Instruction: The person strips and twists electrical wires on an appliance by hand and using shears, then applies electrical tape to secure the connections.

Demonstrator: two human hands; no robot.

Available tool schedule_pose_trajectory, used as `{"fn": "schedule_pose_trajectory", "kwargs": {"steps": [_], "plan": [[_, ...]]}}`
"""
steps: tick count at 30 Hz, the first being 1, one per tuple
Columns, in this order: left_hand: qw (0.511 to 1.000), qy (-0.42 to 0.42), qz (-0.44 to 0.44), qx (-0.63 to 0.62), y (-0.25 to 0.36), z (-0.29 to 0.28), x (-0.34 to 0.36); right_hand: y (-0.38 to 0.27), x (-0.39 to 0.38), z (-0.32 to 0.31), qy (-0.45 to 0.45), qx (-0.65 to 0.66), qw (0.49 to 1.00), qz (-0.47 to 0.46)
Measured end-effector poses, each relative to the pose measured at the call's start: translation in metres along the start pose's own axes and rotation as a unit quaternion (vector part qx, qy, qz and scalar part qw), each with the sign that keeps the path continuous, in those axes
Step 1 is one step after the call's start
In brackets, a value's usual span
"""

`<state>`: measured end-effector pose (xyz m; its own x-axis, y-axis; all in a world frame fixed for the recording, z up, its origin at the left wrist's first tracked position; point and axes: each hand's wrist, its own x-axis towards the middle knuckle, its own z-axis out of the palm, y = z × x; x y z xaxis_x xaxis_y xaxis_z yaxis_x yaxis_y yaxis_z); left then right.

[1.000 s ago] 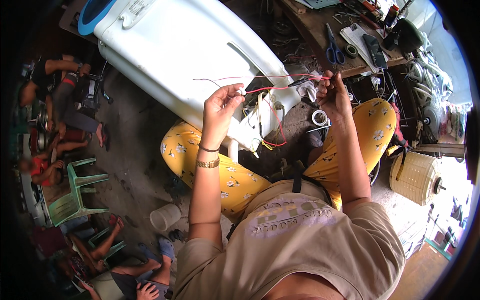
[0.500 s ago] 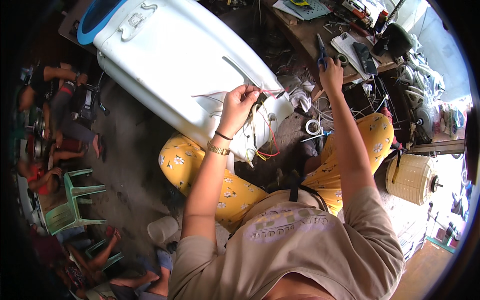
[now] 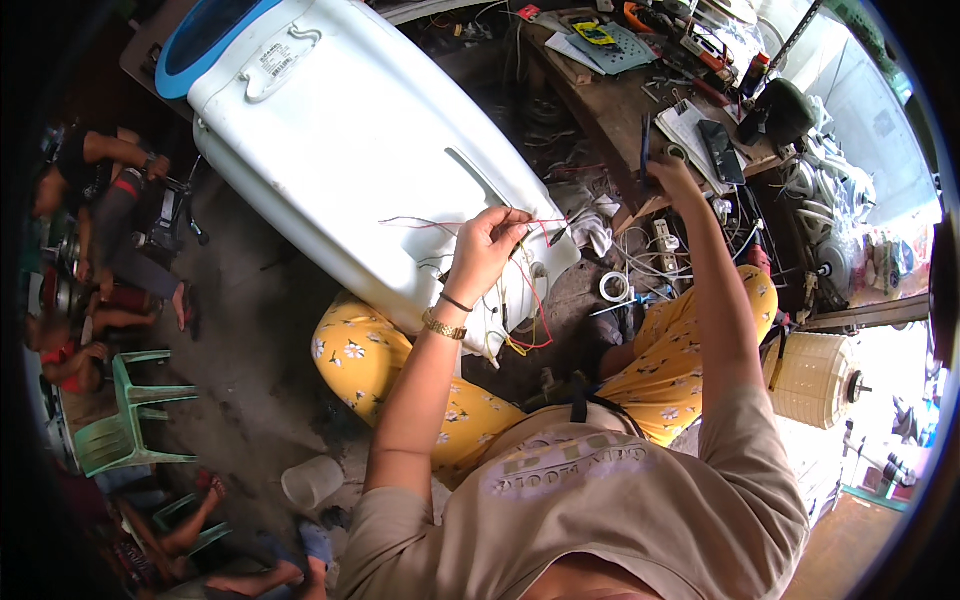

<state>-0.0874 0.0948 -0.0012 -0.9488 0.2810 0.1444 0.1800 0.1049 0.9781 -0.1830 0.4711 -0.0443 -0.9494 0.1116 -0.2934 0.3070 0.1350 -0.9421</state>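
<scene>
A white washing machine body (image 3: 370, 130) with a blue rim (image 3: 215, 45) lies tilted before me, its wire end nearest me. My left hand (image 3: 488, 250) is closed in a pinch on thin wires at that end. One red wire (image 3: 548, 221) runs right from its fingertips, and yellow and red wires (image 3: 520, 345) hang in loops below. Over the edge of the wooden workbench, my right hand (image 3: 672, 178) is closed on scissors (image 3: 645, 145), seen nearly edge-on with the blades pointing away. A roll of tape (image 3: 676, 152) is right beside that hand.
The workbench (image 3: 590, 100) holds a clipboard with papers (image 3: 690, 125), a phone (image 3: 721, 150) and tools. Cables and a white ring (image 3: 615, 288) lie on the floor below. A cream slotted drum (image 3: 812, 378) stands at right. Several people sit at left near a green chair (image 3: 125, 425).
The scissors have turned from flat to nearly edge-on in my right hand, which has shifted slightly right and down. My left hand keeps its pinch on the wires, a little lower in view.
</scene>
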Motion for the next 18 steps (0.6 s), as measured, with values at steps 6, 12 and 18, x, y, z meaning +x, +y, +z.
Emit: {"fn": "schedule_pose_trajectory", "kwargs": {"steps": [6, 12, 18], "plan": [[0.997, 0.053, -0.044, 0.017, -0.009, 0.001, -0.01, 0.008, -0.172, 0.063, -0.079, 0.107, 0.986, -0.099], [0.991, 0.08, 0.011, 0.103, 0.001, 0.015, -0.009, 0.032, -0.252, 0.088, -0.145, -0.042, 0.989, 0.003], [0.981, 0.063, 0.08, 0.162, 0.006, 0.02, -0.015, 0.03, -0.245, 0.106, -0.112, -0.033, 0.992, -0.058]]}}
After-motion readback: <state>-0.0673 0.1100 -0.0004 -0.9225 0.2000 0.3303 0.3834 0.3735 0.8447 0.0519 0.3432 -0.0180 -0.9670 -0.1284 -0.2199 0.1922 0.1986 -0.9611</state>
